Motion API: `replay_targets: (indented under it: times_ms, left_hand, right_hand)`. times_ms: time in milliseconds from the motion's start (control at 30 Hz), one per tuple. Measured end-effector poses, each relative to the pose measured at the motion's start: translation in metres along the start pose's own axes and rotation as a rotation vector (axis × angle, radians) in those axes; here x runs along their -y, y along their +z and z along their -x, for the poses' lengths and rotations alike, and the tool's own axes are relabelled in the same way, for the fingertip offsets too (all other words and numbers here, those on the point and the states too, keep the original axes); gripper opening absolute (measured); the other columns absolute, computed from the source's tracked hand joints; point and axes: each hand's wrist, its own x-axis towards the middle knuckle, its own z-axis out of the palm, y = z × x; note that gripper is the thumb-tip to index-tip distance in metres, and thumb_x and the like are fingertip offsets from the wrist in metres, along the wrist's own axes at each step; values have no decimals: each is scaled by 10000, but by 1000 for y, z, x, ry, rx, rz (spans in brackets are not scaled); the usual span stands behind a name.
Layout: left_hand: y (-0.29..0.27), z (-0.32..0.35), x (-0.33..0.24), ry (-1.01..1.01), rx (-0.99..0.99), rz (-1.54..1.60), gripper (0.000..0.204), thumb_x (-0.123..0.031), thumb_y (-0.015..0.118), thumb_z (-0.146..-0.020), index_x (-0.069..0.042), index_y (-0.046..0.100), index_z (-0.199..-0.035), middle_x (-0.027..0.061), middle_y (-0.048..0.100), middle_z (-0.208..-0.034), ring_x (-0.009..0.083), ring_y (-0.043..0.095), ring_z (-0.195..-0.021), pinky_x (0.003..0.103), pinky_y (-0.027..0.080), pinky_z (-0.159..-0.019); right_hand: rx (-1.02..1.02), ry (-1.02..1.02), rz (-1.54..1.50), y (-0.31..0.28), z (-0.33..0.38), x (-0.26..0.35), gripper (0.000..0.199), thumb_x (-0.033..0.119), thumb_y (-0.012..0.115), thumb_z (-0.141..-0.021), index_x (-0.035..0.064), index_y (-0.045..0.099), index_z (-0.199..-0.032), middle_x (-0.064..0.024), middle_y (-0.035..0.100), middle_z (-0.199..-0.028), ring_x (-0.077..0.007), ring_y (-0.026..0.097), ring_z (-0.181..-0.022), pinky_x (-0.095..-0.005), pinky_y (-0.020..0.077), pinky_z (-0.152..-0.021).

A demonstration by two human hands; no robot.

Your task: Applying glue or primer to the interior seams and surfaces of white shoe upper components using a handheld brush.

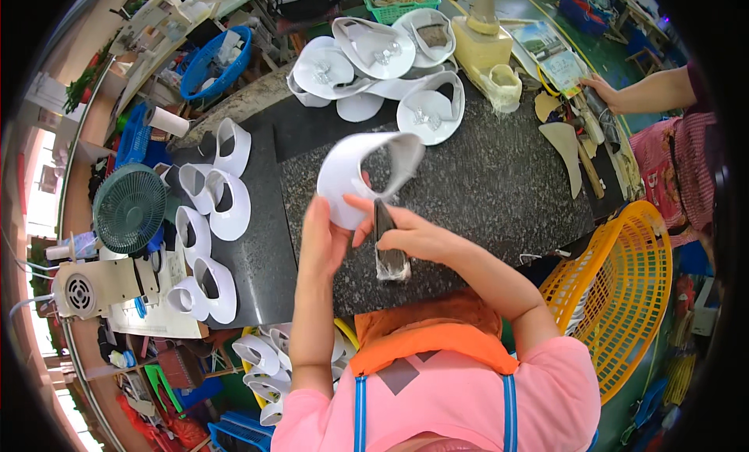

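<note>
Above the dark stone worktop [491, 179], my left hand [326, 233] holds up a white curved upper-like piece [343, 159] with a wide oval opening. Its fingers wrap the lower left edge of the piece. My right hand [413, 235] closes around a dark flat tool [383, 226], its lower end wrapped in clear film. The tool points up toward the lower edge of the white piece, and fingertips of my right hand come close to that edge. Whether the tool touches the piece, I cannot tell.
Similar white pieces [218, 292] lie in pairs at left; more [374, 50] are heaped at the back. A hammer [591, 170] rests at right, near another person's hand [601, 93]. Beside me stand a yellow basket [636, 296] and a green fan [129, 206].
</note>
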Motion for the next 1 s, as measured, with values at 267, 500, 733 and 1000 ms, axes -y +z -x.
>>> replay_targets:
  times_ms: [267,500,733,1000]
  left_hand:
    - [-28,23,3,139,-215,-248,284,-93,507,-900,40,494,-1151,115,581,-1092,164,570,-952,284,464,-806]
    - [-39,42,-17,510,-604,-1101,152,-76,535,-877,45,602,-939,86,637,-865,116,560,-711,254,441,-641]
    - [-71,55,13,804,-160,-1894,308,31,611,-738,-30,561,-1036,150,617,-968,327,609,-851,392,500,-725]
    - [-72,81,24,746,-22,-2105,262,62,563,-736,-22,617,-978,163,597,-1057,358,591,-953,414,489,-818]
  right_hand:
    - [-114,123,63,-7,22,11,453,66,484,-763,107,498,-1213,5,585,-944,-32,505,-653,-183,401,-485]
    - [-966,-254,364,-141,72,52,267,205,588,-838,61,590,-1063,-31,597,-817,-96,541,-609,-227,418,-456]
    - [-1403,-444,964,-293,81,95,302,274,644,-786,83,668,-1018,-72,675,-821,-179,630,-721,-304,468,-674]
    - [-1245,-146,1333,-302,40,74,257,294,662,-738,76,692,-871,-165,650,-803,-340,620,-765,-391,481,-700]
